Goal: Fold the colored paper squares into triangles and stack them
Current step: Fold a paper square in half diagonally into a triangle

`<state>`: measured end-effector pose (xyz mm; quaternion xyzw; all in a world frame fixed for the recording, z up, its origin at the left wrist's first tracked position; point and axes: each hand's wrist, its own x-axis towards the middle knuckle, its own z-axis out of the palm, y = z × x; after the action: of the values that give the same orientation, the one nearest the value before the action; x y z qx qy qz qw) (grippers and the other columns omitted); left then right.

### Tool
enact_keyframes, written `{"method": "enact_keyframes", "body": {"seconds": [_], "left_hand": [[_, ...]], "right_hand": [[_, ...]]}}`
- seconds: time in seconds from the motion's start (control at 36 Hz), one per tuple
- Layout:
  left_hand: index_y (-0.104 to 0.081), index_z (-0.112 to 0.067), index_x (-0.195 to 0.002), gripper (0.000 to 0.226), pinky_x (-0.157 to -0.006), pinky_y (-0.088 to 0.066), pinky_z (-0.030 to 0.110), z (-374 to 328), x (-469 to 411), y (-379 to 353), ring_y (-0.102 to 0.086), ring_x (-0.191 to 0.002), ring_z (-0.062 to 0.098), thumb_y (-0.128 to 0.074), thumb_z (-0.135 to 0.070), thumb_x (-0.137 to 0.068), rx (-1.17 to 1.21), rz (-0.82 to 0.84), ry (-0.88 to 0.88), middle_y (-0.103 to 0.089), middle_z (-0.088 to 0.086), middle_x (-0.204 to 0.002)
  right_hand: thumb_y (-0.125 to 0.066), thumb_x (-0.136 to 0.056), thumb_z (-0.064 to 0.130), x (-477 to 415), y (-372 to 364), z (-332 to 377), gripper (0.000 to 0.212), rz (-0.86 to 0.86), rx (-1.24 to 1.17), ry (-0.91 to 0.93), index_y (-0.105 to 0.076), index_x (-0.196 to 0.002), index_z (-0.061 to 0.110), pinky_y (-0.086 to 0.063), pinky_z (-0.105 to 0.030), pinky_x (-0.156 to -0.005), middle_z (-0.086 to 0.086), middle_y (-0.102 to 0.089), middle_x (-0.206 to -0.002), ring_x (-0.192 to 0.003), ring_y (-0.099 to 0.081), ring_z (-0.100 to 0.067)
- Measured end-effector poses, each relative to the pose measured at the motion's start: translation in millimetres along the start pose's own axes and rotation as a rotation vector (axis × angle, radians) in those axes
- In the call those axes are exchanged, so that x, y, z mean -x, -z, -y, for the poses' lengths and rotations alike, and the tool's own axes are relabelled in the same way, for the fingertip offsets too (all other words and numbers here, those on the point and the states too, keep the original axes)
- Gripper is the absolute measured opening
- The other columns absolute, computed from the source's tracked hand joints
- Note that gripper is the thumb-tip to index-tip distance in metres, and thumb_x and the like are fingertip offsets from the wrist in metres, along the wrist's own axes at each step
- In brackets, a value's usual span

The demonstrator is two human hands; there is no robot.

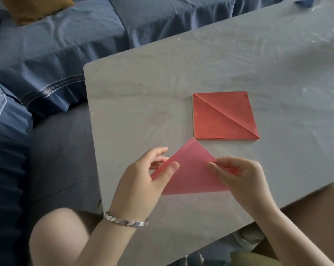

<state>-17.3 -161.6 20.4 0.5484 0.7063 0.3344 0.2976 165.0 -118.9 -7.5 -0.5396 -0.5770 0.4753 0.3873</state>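
Pink triangle (189, 175) is folded and sits low over the near part of the desk (143, 93), not yet stacked. Just beyond its tip lies the red pile (223, 116), with a diagonal line across the top; can't tell if that's a crease or a triangle. Your left hand (149, 177) pinches the left edge, thumb on top. Your right hand (239, 175) pinches the right corner, fingers curled.

Low in the frame's centre, your left hand (143, 181) and right hand (241, 175) each pinch the pink paper (191, 177), thumbs on top, forearms entering from the bottom edge.
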Motion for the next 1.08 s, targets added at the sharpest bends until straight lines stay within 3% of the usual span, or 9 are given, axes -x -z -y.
{"method": "enact_keyframes", "body": {"seconds": [0.08,0.19,0.28,0.39,0.53,0.64,0.78,0.94,1.08], "left_hand": [[-0.061,-0.04,-0.097,0.026,-0.069,-0.036,-0.002,-8,1,-9,-0.056,-0.085,-0.011,-0.071,-0.033,-0.074,-0.004,-0.091,-0.068,-0.062,-0.023,-0.081],[-0.068,-0.034,-0.087,0.029,-0.064,-0.038,-0.001,-11,3,-18,-0.059,-0.072,-0.01,-0.073,-0.009,-0.074,0.103,-0.16,-0.078,-0.064,-0.02,-0.074],[-0.065,-0.041,-0.085,0.036,-0.066,-0.04,0.0,-11,4,-19,-0.061,-0.071,-0.009,-0.073,-0.009,-0.073,0.146,-0.174,-0.102,-0.065,-0.02,-0.075],[-0.066,-0.039,-0.091,0.034,-0.066,-0.042,0.002,-9,3,-19,-0.062,-0.072,-0.006,-0.072,-0.011,-0.073,0.133,-0.17,-0.125,-0.066,-0.021,-0.074],[-0.065,-0.028,-0.103,0.029,-0.061,-0.046,0.01,-7,4,-19,-0.062,-0.07,0.005,-0.068,-0.023,-0.074,0.094,-0.19,-0.213,-0.067,-0.016,-0.075],[-0.063,-0.025,-0.106,0.034,-0.059,-0.046,0.015,-9,5,-18,-0.06,-0.067,0.01,-0.067,-0.021,-0.072,0.058,-0.214,-0.271,-0.066,-0.009,-0.068],[-0.064,-0.026,-0.107,0.032,-0.058,-0.045,0.021,-10,7,-18,-0.057,-0.062,0.013,-0.066,-0.023,-0.075,0.007,-0.196,-0.313,-0.064,-0.006,-0.077],[-0.065,-0.03,-0.104,0.03,-0.06,-0.048,0.017,-13,8,-17,-0.061,-0.067,0.009,-0.067,-0.025,-0.074,0.049,-0.171,-0.257,-0.066,-0.009,-0.073],[-0.069,-0.04,-0.084,0.028,-0.063,-0.043,0.003,-17,10,-15,-0.063,-0.07,-0.004,-0.073,-0.015,-0.073,0.121,-0.126,-0.153,-0.065,-0.031,-0.072]], "right_hand": [[-0.075,-0.072,0.009,4,-2,3,0.023,-0.015,-0.018,0.021,-0.068,-0.063,0.028,-0.043,-0.009,-0.057,0.016,-0.067,-0.061,-0.056,-0.057,0.002],[-0.074,-0.073,0.003,7,-2,6,0.021,-0.021,-0.076,0.037,-0.068,-0.074,0.024,-0.048,-0.012,-0.059,0.01,-0.07,-0.07,-0.062,-0.062,-0.003],[-0.073,-0.074,0.012,9,1,8,0.027,-0.014,-0.125,0.011,-0.063,-0.093,0.029,-0.049,-0.016,-0.056,0.007,-0.07,-0.077,-0.06,-0.061,-0.009],[-0.068,-0.077,0.011,8,2,13,0.03,-0.014,-0.12,0.046,-0.064,-0.095,0.035,-0.05,-0.02,-0.062,0.009,-0.07,-0.08,-0.065,-0.06,-0.02],[-0.066,-0.081,0.004,7,1,16,0.032,0.005,-0.088,0.074,-0.07,-0.084,0.035,-0.05,-0.015,-0.062,0.012,-0.07,-0.076,-0.064,-0.062,-0.009],[-0.067,-0.08,0.004,8,0,16,0.028,0.013,-0.152,0.03,-0.071,-0.081,0.032,-0.048,-0.011,-0.058,0.016,-0.07,-0.071,-0.06,-0.061,0.0],[-0.066,-0.079,0.002,10,1,16,0.028,0.006,-0.209,-0.002,-0.071,-0.08,0.03,-0.044,-0.007,-0.057,0.016,-0.069,-0.067,-0.058,-0.06,0.005],[-0.066,-0.079,0.001,13,3,17,0.028,0.006,-0.233,-0.006,-0.071,-0.08,0.029,-0.044,-0.006,-0.056,0.018,-0.07,-0.067,-0.06,-0.062,0.006],[-0.066,-0.078,0.001,13,3,18,0.028,0.003,-0.22,0.006,-0.071,-0.079,0.028,-0.045,-0.007,-0.059,0.017,-0.07,-0.068,-0.062,-0.062,0.006]]}}
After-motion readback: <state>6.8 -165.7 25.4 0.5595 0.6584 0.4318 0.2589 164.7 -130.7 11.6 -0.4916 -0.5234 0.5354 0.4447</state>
